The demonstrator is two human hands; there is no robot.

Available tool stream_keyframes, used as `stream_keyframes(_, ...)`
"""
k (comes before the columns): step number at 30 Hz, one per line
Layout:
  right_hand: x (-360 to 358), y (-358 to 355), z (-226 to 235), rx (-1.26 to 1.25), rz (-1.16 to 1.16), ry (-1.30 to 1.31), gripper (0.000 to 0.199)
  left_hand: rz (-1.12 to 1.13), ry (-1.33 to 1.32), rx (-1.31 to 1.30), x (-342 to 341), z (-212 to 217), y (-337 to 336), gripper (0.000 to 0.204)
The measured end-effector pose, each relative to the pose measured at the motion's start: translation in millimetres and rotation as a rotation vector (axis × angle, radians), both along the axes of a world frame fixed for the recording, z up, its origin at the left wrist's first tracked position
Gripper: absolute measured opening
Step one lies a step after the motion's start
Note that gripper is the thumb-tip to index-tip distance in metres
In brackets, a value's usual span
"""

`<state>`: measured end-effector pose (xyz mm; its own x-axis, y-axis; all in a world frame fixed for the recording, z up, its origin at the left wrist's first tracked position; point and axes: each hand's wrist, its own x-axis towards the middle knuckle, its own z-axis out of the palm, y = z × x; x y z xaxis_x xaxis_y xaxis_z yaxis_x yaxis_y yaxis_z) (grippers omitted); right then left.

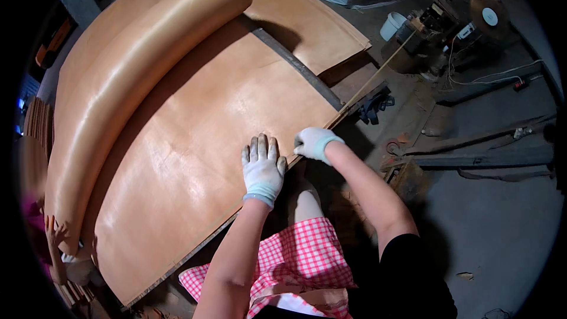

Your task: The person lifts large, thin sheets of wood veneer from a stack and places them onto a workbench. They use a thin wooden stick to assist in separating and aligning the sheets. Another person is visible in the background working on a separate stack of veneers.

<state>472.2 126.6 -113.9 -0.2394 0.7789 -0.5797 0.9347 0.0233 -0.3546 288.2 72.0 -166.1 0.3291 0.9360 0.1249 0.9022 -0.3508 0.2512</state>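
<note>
Head view: my left fingers, a bit apart, lie flat on the brown sheet. My right fingers curl at its long near edge; I can't tell if they pinch. It spreads ahead and left, toward a big roll.

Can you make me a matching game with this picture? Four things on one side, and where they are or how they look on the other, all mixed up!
Things:
1. left hand
2. right hand
3. bucket
4. apron

Places and looks:
A. white, near the top right of the picture
B. curled, at the edge of the tan sheet
C. pink and white checks
D. gloved and laid flat, palm down

Right pairs:
1-D
2-B
3-A
4-C
</note>
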Motion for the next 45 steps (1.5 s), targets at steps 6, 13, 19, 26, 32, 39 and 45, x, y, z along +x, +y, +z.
stream_keyframes(6,98,38,14,0.170,-0.069,-0.191,0.027,-0.005,0.043,-0.006,1,7,0,0.056)
stream_keyframes(13,123,54,-5,0.151,-0.155,-0.295,0.026,-0.005,0.052,-0.012,-1,7,-1,0.056)
stream_keyframes(19,141,50,-35,0.203,-0.464,-0.135,0.033,-0.012,0.066,-0.003,1,5,-1,0.057)
stream_keyframes(26,118,-8,-37,0.757,-0.649,0.259,0.018,-0.010,0.065,0.001,-3,5,-1,0.056)
stream_keyframes(32,44,-58,-45,0.666,-0.162,0.490,0.033,-0.005,0.071,0.017,-2,5,-1,0.055)
stream_keyframes(39,77,-48,-67,0.441,-0.277,0.084,0.041,0.002,0.079,0.013,-3,5,-3,0.056)
stream_keyframes(45,139,-31,-70,0.926,-0.612,0.357,0.028,-0.022,0.051,0.038,1,2,-3,0.057)
